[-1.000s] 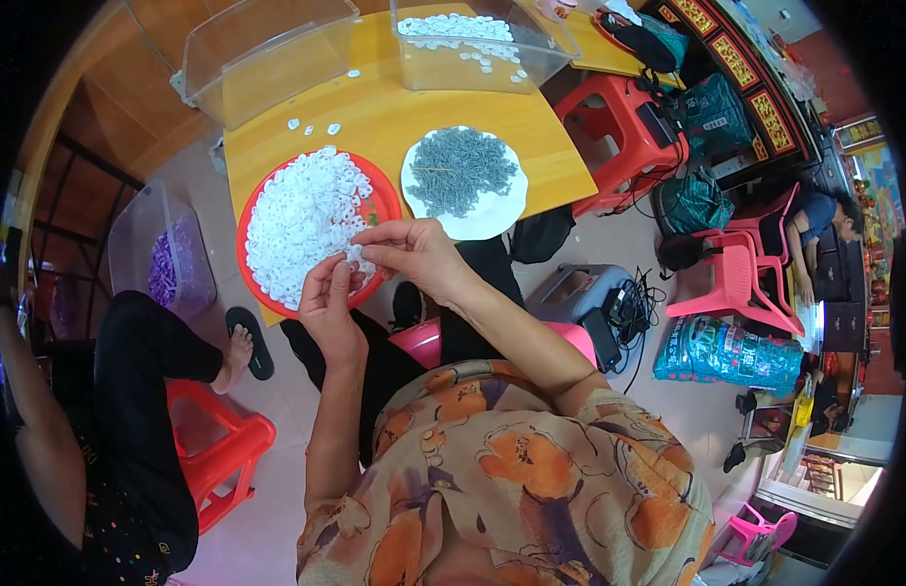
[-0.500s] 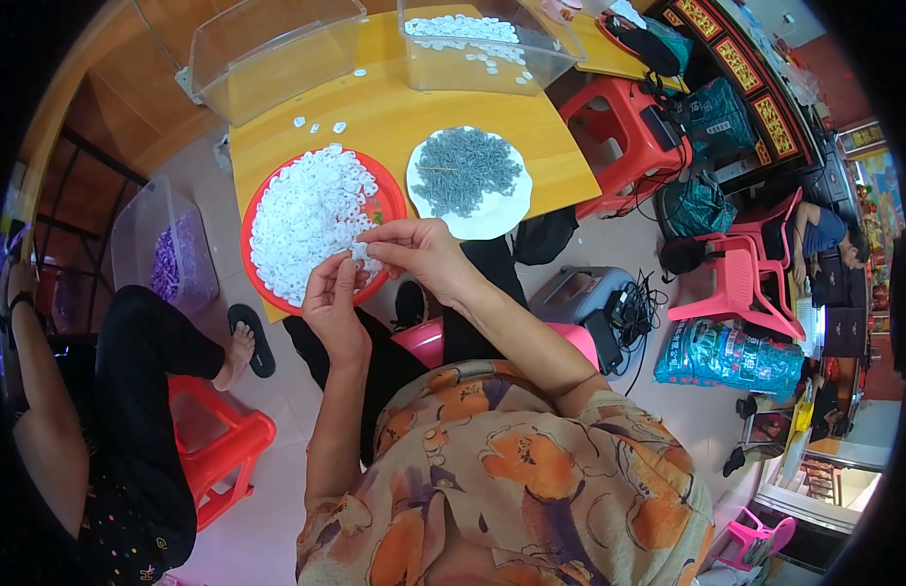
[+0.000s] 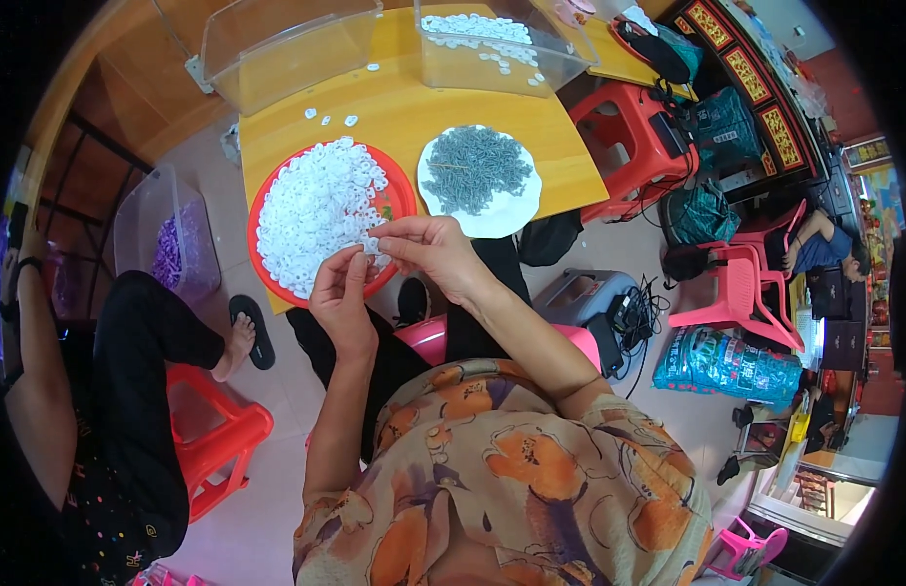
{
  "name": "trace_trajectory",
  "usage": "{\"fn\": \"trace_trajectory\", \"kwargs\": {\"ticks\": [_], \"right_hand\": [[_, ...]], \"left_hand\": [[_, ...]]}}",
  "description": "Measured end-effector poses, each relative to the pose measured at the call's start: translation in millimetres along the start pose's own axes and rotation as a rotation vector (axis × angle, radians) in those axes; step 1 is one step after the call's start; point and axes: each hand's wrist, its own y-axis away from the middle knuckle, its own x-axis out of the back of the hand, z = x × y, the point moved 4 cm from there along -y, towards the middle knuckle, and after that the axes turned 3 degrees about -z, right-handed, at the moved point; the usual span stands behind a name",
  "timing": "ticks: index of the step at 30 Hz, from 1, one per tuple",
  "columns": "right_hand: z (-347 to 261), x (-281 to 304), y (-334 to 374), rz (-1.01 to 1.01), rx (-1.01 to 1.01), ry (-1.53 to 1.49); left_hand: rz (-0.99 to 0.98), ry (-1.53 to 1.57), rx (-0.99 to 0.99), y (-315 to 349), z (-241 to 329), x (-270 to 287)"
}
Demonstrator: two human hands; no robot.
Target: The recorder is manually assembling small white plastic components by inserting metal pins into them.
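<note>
My right hand (image 3: 439, 258) pinches a small white plastic piece (image 3: 373, 246) between thumb and fingertips, above the near edge of a red round tray (image 3: 410, 200). Close against it, my left hand (image 3: 343, 305) has its thumb and forefinger pressed together; whatever is in that pinch is too small to make out. Heaped in the tray are many similar white plastic pieces (image 3: 311, 215). To the right of the tray stands a white scalloped plate (image 3: 511, 217) bearing a pile of small grey screw-like pieces (image 3: 477, 166).
On the yellow table (image 3: 375, 107) are a clear bin (image 3: 287, 59), another clear bin (image 3: 492, 73) with white pieces, and a few loose white pieces. A person (image 3: 130, 391) sits at left near a red stool (image 3: 223, 435). Right: a red stool (image 3: 629, 127) and grey case (image 3: 585, 298).
The view has shifted slightly, so the table and tray sit a little further right. Both hands stay together over the tray's edge, with the white piece still at the fingertips.
</note>
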Motion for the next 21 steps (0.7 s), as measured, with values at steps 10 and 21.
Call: {"fn": "trace_trajectory", "kwargs": {"ticks": [10,21], "right_hand": [[-7.2,-6.5,6.7,0.049,0.26,0.235],[-8.9,-5.5,7.9,0.05,0.282,0.389]], "left_hand": [[0.003,-0.025,-0.025,1.4,-2.1,-1.3],[0.018,-0.032,-0.012,1.9,-5.4,-0.7]]}}
